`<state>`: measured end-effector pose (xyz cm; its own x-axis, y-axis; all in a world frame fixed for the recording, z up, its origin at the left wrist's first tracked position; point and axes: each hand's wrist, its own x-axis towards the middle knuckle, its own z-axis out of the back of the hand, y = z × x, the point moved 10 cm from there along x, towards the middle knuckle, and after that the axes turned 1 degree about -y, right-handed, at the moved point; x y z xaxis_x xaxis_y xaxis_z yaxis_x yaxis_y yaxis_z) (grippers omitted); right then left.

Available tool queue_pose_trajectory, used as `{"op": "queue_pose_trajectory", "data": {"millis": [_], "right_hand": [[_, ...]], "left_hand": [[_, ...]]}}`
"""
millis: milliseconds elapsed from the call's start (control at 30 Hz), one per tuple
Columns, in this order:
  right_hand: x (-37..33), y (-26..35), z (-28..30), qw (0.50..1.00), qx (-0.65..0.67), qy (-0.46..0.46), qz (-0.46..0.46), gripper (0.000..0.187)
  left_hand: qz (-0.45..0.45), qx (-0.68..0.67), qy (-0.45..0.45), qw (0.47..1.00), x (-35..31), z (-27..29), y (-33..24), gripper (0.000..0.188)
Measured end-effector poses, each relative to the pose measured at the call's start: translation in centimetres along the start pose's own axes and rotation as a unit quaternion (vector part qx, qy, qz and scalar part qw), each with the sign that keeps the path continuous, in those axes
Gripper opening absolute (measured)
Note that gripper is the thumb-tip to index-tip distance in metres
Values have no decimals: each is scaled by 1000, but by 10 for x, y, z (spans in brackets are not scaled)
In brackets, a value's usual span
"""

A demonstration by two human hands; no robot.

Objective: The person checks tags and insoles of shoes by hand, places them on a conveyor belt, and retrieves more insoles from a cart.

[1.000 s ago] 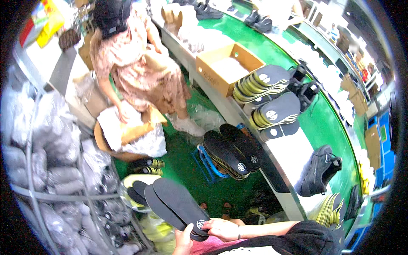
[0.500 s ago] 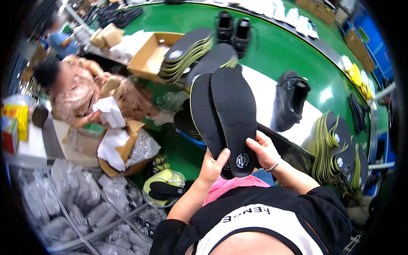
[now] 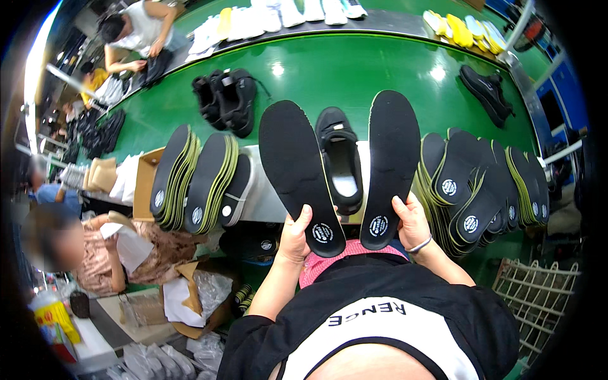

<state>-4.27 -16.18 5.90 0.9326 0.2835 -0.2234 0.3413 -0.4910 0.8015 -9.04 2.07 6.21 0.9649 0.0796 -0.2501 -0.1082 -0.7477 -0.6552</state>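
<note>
My left hand (image 3: 296,235) grips the heel of a black insole (image 3: 292,164), thumb on its upper face beside a round white print. A second black insole (image 3: 394,152) is pinched at the heel by my right hand (image 3: 411,223). The two insoles stand apart, toes pointing away from me. Between them, on a white work surface, lies a black shoe (image 3: 342,161) with its opening toward me and a pale patch inside. Stacked insoles with yellow-green edges flank my hands: a left stack (image 3: 212,180) and a right stack (image 3: 465,196).
Beyond the work surface runs a green conveyor belt (image 3: 354,69) bearing a pair of black shoes (image 3: 231,101) and a single black shoe (image 3: 486,95). At left, a person in a patterned garment (image 3: 104,259) handles white paper near an open carton (image 3: 196,297). A wire rack (image 3: 538,297) stands at right.
My view has swung right to face the belt. The two insoles, overlapping before, are now separated, one in each hand, with the shoe visible between them.
</note>
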Motion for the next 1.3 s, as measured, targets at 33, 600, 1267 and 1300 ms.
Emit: {"op": "queue_pose_trajectory", "data": {"millis": [33, 600, 1267, 1300], "right_hand": [[2, 1, 12, 1000, 2, -18, 5, 31], [43, 10, 40, 721, -672, -149, 83, 49], [86, 117, -77, 879, -335, -111, 321, 33], [86, 118, -79, 873, -351, -102, 323, 33]], "left_hand": [[12, 11, -3, 1000, 7, -4, 5, 33], [186, 22, 88, 978, 87, -30, 31, 33], [209, 48, 142, 966, 84, -37, 26, 44], [207, 47, 143, 967, 84, -37, 26, 44]]}}
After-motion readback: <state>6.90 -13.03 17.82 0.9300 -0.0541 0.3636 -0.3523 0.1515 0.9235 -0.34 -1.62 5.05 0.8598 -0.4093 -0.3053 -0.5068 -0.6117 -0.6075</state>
